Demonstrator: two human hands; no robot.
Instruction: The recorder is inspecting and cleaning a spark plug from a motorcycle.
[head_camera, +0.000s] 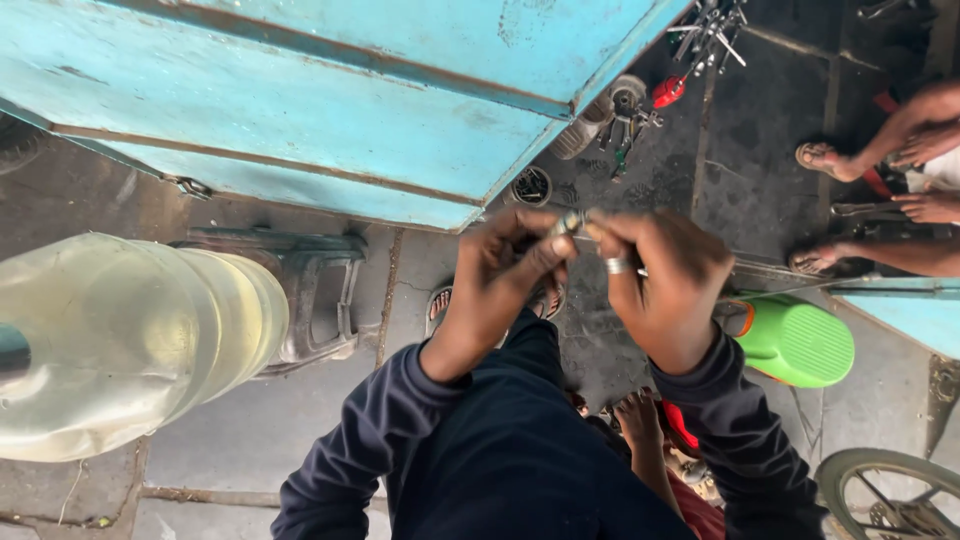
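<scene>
My left hand (505, 270) and my right hand (660, 280) meet in front of me, fingertips pinched together on a small metal part (572, 223). A ring sits on a finger of my right hand. Both arms wear dark blue sleeves. The part is mostly hidden by my fingers, so its shape is unclear. A thin metal rod (770, 268) runs off to the right from behind my right hand.
A turquoise metal panel (300, 90) fills the upper left. A pale plastic jug (120, 340) is at left, a green container (795, 340) at right. Loose tools (625, 120) lie on the dark floor. Another person's feet and hand (900, 170) are at upper right; a wheel (890, 495) at bottom right.
</scene>
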